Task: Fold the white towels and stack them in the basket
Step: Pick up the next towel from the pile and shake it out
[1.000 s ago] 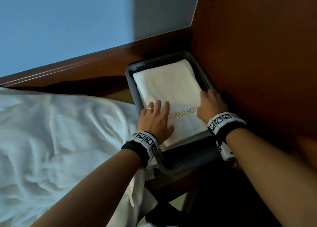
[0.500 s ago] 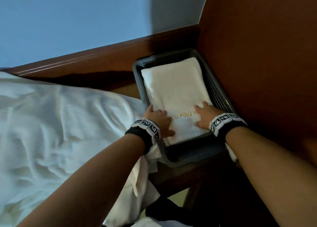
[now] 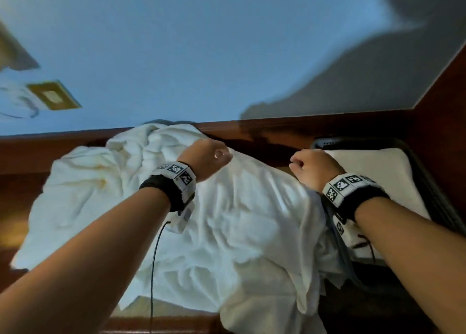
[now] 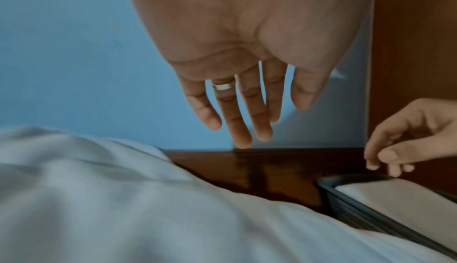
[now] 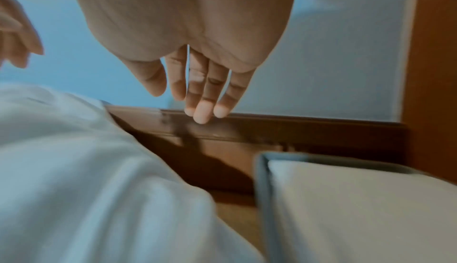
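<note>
Hovering empty, fingers loose: left hand (image 3: 206,158) and right hand (image 3: 314,168) over crumpled towel (image 3: 227,228) at 9 o'clock of basket (image 3: 440,197), risking snagging its draped edge and dragging the folded towel (image 3: 378,182) out.

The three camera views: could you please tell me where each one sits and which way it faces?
Head: worn on the head, looking down at both forearms, the rumpled white towel pile and the dark grey plastic basket.
Left wrist: under the open left hand, facing the blue wall.
Right wrist: under the open right hand.
All share the folded white towel in the basket.
</note>
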`<state>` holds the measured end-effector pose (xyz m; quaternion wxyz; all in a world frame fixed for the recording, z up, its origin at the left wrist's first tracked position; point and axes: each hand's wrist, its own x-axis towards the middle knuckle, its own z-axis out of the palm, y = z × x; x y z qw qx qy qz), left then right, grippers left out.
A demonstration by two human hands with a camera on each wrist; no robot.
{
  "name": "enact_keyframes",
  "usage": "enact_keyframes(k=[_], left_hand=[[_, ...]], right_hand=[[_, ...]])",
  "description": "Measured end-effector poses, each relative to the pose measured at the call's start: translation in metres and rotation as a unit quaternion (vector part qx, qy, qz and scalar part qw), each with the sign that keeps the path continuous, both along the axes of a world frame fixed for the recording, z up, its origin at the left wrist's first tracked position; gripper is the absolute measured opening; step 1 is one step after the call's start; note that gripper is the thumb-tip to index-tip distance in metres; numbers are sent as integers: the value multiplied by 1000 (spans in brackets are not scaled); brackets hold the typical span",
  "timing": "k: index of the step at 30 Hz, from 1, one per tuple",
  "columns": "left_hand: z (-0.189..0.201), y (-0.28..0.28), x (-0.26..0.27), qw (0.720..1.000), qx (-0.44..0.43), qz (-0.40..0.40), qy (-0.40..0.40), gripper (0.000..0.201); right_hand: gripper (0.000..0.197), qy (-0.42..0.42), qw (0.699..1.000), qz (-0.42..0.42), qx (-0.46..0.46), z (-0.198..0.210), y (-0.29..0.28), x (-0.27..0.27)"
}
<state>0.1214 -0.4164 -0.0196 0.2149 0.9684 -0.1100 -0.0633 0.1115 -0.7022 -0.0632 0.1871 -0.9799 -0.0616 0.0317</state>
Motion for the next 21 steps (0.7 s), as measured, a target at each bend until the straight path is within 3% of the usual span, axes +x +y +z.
enact_keyframes(k=[6, 11, 17, 21], left_hand=[[36, 176, -7, 995, 49, 66, -56, 21], [22, 292, -6, 989, 144, 28, -27, 24], [-28, 334, 30, 966, 224, -128, -33, 48], [-52, 350, 51, 954, 255, -153, -28, 50]], right_hand=[[24, -32, 991, 127, -15, 28, 178, -2], [31, -8, 990, 140, 2, 17, 313, -18], [35, -10, 991, 118, -55, -13, 420, -30], [41, 20, 993, 50, -100, -27, 443, -24]])
